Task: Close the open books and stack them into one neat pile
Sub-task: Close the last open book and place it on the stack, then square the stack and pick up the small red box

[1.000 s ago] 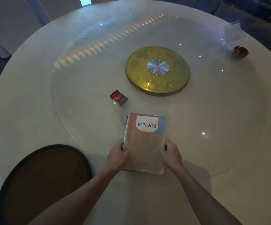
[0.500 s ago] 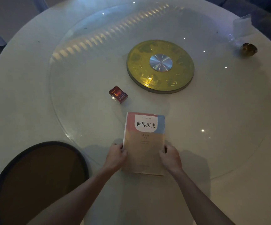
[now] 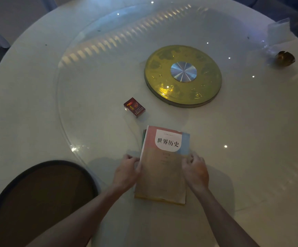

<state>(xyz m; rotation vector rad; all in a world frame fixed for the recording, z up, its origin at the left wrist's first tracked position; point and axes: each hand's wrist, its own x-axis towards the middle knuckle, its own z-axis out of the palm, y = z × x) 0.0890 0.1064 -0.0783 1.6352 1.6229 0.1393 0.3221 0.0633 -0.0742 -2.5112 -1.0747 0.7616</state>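
Both hands have slid up the pile (image 3: pixel 164 164): left hand (image 3: pixel 126 172) and right hand (image 3: pixel 195 172) press its sides, squaring it near the table's (image 3: pixel 28 104) near edge. Looks nearly finished.

Closed books (image 3: pixel 162 168) stacked on round table (image 3: pixel 37 104), left hand (image 3: pixel 126 172) and right hand (image 3: pixel 195 172) flanking pile, red box (image 3: pixel 134 107) beyond

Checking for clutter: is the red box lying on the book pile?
No, the red box sits apart from the book pile.
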